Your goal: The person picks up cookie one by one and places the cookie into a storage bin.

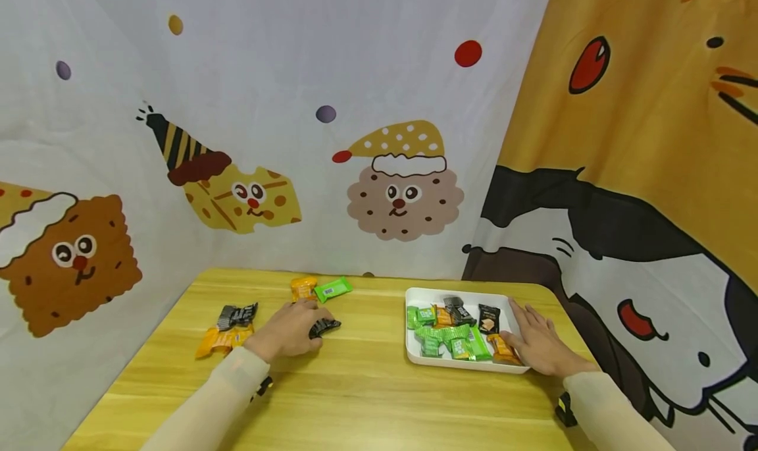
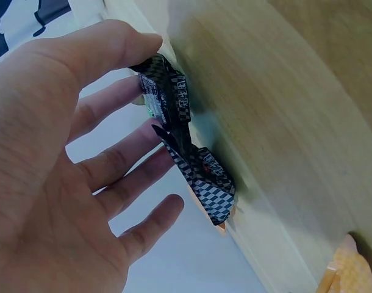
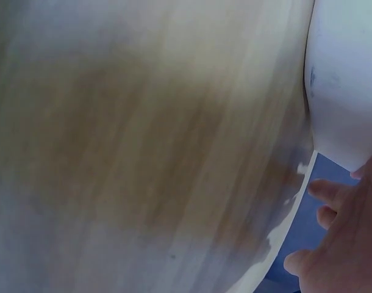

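Note:
In the head view my left hand point(image 1: 294, 328) is over the left half of the table. Its thumb and index finger pinch a black snack packet point(image 2: 201, 183) with a checkered print and crinkled ends, seen close in the left wrist view; the other fingers spread behind it. My right hand point(image 1: 540, 340) rests with fairly straight fingers at the right rim of a white tray point(image 1: 468, 365), thumb over the edge. Inside lie several green packets point(image 1: 431, 340), orange packets point(image 1: 503, 349) and black packets point(image 1: 489, 319).
Left of my left hand lie a black packet point(image 1: 237, 315) and orange packets point(image 1: 222, 340). Beyond it are another orange packet point(image 1: 303, 288) and a green packet point(image 1: 333, 289), near the back edge of the wooden table point(image 1: 355, 398). A printed curtain point(image 1: 254, 62) hangs behind.

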Motion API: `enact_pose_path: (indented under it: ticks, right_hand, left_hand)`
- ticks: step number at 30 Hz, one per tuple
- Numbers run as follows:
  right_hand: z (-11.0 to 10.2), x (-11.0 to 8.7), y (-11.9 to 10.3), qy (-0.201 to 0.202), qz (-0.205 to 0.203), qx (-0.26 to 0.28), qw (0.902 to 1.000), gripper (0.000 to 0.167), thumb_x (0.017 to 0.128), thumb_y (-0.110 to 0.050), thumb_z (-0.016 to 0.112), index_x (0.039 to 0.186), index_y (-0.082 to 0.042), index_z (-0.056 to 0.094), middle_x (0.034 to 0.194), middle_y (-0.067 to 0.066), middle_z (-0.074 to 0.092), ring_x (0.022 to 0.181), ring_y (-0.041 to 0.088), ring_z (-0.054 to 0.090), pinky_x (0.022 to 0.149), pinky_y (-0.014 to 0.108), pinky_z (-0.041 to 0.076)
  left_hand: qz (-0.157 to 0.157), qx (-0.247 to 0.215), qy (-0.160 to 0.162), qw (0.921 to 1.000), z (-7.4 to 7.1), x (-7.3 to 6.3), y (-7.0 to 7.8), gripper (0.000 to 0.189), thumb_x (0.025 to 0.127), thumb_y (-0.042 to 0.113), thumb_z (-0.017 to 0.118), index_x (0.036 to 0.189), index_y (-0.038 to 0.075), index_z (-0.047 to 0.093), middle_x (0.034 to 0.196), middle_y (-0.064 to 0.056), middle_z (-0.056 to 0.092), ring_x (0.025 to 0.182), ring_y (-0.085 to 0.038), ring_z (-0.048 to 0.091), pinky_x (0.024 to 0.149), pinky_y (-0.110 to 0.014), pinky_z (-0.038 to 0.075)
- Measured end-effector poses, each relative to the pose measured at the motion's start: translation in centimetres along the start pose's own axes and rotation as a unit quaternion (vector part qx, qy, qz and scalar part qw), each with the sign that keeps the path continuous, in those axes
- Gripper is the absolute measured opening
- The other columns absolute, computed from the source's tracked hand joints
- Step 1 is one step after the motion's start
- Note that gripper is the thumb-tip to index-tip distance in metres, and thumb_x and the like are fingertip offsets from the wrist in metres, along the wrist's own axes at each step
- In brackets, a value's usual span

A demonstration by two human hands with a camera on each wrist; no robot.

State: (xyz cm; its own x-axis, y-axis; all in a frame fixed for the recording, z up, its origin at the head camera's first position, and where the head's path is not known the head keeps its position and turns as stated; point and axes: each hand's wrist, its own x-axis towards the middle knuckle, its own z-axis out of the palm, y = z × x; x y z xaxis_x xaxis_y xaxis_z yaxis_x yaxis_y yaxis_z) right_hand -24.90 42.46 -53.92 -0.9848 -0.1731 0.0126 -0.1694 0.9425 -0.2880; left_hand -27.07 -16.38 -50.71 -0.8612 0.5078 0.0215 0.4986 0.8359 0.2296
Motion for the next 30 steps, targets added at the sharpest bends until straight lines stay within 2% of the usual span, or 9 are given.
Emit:
enact_pose_path:
  ticks: [5,8,12,20,30]
  right_hand:
    - [0.0,-0.2,-0.1,-0.004,0.002,0.002,1.0000,0.096,0.120,-0.059,0.056,0.185,0.001,0.016,0.183,0.044,0.030,0.170,0.070,0.022,0.129,0.097,0.016]
    - [-0.1,-0.1,-0.2,0.000,0.001,0.003,1.0000,0.095,0.121,-0.058,0.055,0.185,0.000,0.015,0.183,0.044,0.030,0.170,0.070,0.023,0.130,0.097,0.016]
    - [-0.1,0.0,-0.3,-0.001,0.000,0.005,1.0000,0.095,0.121,-0.058,0.056,0.185,0.001,0.016,0.183,0.044,0.030,0.170,0.070,0.023,0.130,0.096,0.015]
    - [-0.1,0.0,-0.3,-0.006,0.003,0.005,1.0000,0.095,0.121,-0.058,0.055,0.185,0.000,0.016,0.183,0.044,0.030,0.170,0.070,0.023,0.130,0.096,0.016]
    - [-0.2,0.1,-0.1,-0.004,0.003,0.005,1.0000,0.095,0.121,-0.057,0.056,0.185,0.001,0.017,0.182,0.044,0.030,0.170,0.069,0.022,0.130,0.096,0.015]
  left_hand:
    - [0.019,0.003,0.020,0.9996,0.1,0.0,0.0,0.047,0.101,0.025,0.092,0.146,0.021,0.080,0.145,-0.016,0.076,0.130,-0.040,0.075,0.118,-0.070,0.059]
    - [0.029,0.002,0.032,0.9991,-0.1,-0.1,0.1,0.047,0.100,0.023,0.093,0.144,0.019,0.080,0.141,-0.017,0.077,0.121,-0.038,0.077,0.108,-0.064,0.065]
    - [0.031,0.000,0.030,0.9991,-0.3,-0.1,0.3,0.047,0.101,0.024,0.093,0.145,0.019,0.079,0.138,-0.017,0.077,0.114,-0.035,0.077,0.098,-0.059,0.068]
    - [0.020,-0.016,0.026,0.9993,-0.4,0.1,0.6,0.049,0.102,0.025,0.090,0.149,0.021,0.078,0.141,-0.018,0.076,0.118,-0.034,0.076,0.097,-0.057,0.068]
    - [0.012,-0.039,0.020,0.9990,-0.3,0.3,1.4,0.049,0.104,0.023,0.088,0.151,0.021,0.077,0.151,-0.022,0.072,0.129,-0.039,0.075,0.099,-0.060,0.068]
